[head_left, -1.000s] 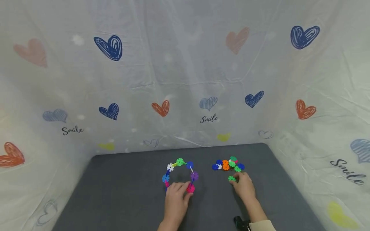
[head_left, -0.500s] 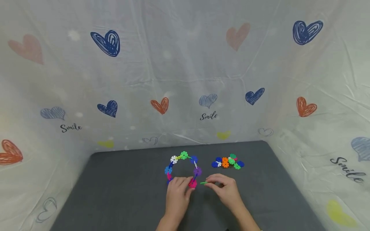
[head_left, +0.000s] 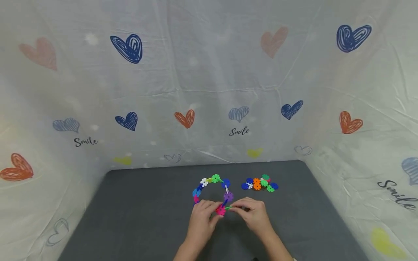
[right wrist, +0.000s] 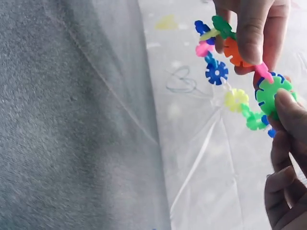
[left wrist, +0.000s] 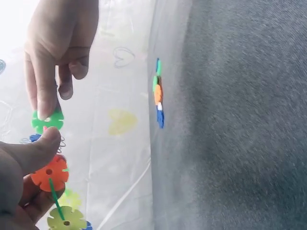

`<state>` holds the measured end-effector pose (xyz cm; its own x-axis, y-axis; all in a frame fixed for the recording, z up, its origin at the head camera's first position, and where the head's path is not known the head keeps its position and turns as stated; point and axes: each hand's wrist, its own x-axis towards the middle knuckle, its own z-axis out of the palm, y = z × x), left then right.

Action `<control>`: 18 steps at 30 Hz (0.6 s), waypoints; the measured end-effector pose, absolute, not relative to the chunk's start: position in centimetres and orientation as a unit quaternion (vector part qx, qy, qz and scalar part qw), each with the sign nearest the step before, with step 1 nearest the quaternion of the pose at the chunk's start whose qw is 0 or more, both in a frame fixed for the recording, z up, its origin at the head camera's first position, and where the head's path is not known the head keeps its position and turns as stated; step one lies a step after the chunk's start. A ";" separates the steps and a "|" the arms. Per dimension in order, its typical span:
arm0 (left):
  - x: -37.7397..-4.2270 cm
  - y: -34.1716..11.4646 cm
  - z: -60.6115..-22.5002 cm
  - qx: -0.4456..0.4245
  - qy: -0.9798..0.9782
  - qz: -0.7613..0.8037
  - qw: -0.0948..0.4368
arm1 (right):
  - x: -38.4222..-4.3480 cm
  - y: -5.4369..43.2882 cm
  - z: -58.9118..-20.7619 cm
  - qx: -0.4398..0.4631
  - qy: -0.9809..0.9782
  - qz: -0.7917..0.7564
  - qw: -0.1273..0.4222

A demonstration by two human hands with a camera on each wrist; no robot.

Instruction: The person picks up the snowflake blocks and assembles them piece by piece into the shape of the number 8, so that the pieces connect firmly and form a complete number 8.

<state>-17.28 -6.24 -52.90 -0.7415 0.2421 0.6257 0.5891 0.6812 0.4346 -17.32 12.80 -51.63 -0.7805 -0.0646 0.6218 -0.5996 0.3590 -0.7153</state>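
A chain of colourful snowflake discs curves in a near ring above the dark table. At its near end, my left hand pinches the chain by an orange disc between thumb and fingers. A pink disc sticks out from that grip. My right hand pinches a green snowflake disc between thumb and forefinger, edge against the pink disc. Whether their slots are engaged cannot be told. Both hands are close together, and fingers hide part of the chain's near end.
A small cluster of snowflake discs, with orange, blue and green ones, lies on the dark grey table at the back right. Behind the table hangs a pale curtain printed with hearts.
My right hand has carried the green disc leftward from beside the cluster to the pink disc at the chain's end. My left hand keeps its grip and has shifted slightly right with the chain.
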 end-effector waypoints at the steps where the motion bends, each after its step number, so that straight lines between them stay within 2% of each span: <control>1: -17.3 -6.3 -52.8 -0.239 -0.878 -0.329 0.252 | -17.2 12.8 -51.5 0.214 -0.783 0.526 0.253; 6: -17.2 -6.8 -52.8 -0.233 -0.891 -0.358 0.154 | -17.4 13.0 -53.2 0.216 -0.786 0.533 0.227; 11: -17.2 -6.8 -53.1 -0.235 -0.907 -0.327 0.125 | -17.7 13.3 -55.3 0.204 -0.799 0.530 0.195; 18: -17.4 -6.4 -54.8 -0.150 -0.949 -0.273 0.059 | -18.4 14.3 -56.7 0.162 -0.834 0.519 0.093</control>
<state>-17.41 -6.41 -54.75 -0.9483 0.2515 0.1937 0.3160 0.8064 0.4999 -18.35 14.26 -56.69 -0.9301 -0.1733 0.3239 -0.3671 0.4087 -0.8356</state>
